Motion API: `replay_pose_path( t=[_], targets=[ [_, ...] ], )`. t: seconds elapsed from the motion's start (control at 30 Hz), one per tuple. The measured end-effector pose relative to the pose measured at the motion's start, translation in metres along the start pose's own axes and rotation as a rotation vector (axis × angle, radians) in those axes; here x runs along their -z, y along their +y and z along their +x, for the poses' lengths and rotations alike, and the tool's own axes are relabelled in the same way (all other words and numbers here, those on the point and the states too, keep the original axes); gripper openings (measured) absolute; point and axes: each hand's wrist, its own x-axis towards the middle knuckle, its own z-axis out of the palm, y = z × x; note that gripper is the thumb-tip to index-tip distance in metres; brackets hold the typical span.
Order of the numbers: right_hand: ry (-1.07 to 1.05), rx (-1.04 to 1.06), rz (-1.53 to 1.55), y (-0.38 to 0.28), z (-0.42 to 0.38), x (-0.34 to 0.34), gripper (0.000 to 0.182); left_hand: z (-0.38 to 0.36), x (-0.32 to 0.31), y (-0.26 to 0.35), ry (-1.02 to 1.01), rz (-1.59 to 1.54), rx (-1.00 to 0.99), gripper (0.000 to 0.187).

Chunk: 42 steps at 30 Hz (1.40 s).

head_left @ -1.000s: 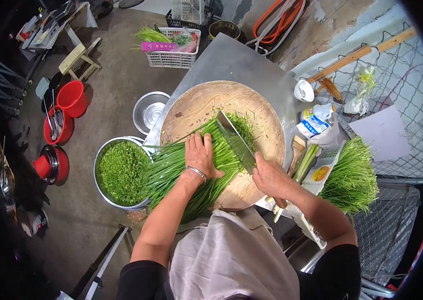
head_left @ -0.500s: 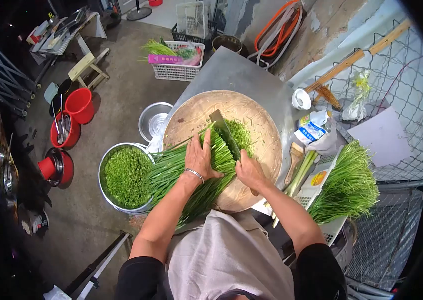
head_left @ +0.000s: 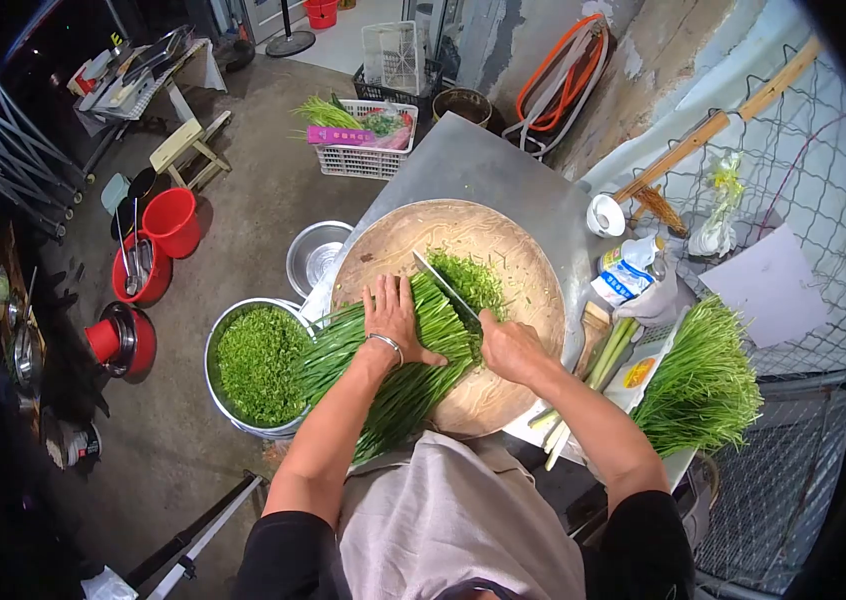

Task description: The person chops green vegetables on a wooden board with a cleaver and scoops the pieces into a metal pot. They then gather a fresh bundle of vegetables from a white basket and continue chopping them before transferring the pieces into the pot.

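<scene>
My left hand (head_left: 395, 318) lies with stretched fingers and thumb spread on a thick bunch of long green garlic chives (head_left: 328, 360). The bunch rests on a round wooden chopping board (head_left: 383, 240) and hangs past its left edge. Wrapped round the handle of a cleaver (head_left: 446, 287), my right hand (head_left: 511, 348) keeps the blade upright at the cut end of the bunch. The handle is mostly hidden by the fingers. On the blade's right side lies a small pile of chopped chives (head_left: 475, 282).
Left of the board stands a metal pot (head_left: 210, 375) full of chopped greens, near a steel bowl (head_left: 293, 262). More uncut chives (head_left: 708, 385) lie in a white basket (head_left: 655, 372) at right. A brush (head_left: 593, 325) and pale stalks (head_left: 613, 350) lie beside the board.
The cleaver's blade has turned more edge-on to my view, still beside the bunch's cut end. My left fingers have drawn back slightly. The whole view has shifted a little.
</scene>
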Motion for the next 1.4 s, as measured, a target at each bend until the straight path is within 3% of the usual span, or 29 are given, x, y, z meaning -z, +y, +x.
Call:
replay_pose_path(
  t=[0.2,0.23,0.33,0.73,0.93,1.07,1.1,1.2,1.4],
  targets=[
    [0.132,0.012,0.15,-0.009,-0.034,0.038,0.026,0.005,-0.013,0.005,0.009,-0.067,0.02,0.154],
    [0.087,-0.029,0.2,-0.016,-0.042,0.05,0.027,0.003,-0.018,0.009,0.071,-0.046,0.033,0.15],
    [0.027,-0.065,0.173,-0.02,-0.053,0.053,0.028,0.002,-0.009,0.015,-0.001,-0.077,0.08,0.149],
    [-0.089,-0.039,0.178,-0.004,0.018,0.012,0.027,0.01,-0.012,0.02,-0.101,-0.031,0.097,0.149],
    [0.245,-0.002,0.162,0.011,0.033,-0.056,0.039,0.004,-0.013,0.019,-0.057,-0.063,0.095,0.146],
    [0.186,-0.04,0.193,0.011,0.032,-0.031,0.044,0.002,-0.009,0.019,-0.07,-0.087,0.114,0.145],
    [0.068,-0.145,0.29,0.002,0.025,-0.011,0.04,0.003,-0.004,0.019,-0.123,-0.121,0.113,0.145],
    [0.1,-0.053,0.162,-0.018,-0.018,0.037,0.035,0.003,-0.008,0.019,-0.1,-0.115,0.111,0.145],
    [-0.085,-0.042,0.117,-0.006,-0.04,0.04,0.031,0.006,-0.016,0.02,-0.071,-0.081,0.114,0.147]
  ],
)
